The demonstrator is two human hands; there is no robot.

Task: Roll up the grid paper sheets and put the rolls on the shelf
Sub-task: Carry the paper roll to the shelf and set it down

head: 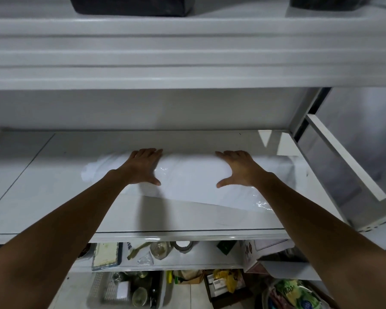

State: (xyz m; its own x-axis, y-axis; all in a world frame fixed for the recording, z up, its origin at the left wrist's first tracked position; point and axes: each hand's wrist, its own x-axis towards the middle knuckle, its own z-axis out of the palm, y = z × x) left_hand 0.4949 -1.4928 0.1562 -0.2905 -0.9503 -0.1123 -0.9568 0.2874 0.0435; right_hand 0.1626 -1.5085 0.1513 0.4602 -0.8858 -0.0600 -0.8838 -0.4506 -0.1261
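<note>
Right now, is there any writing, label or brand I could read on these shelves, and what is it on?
None reads clearly.
White box: red marks, too blurred to read.
Green packet: pale lettering and a blue round logo, too blurred to read.
Paper roll: no print visible.

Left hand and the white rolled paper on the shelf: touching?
Touching. Head view: the left hand lies flat on the white rolled paper with no gap visible.
</note>
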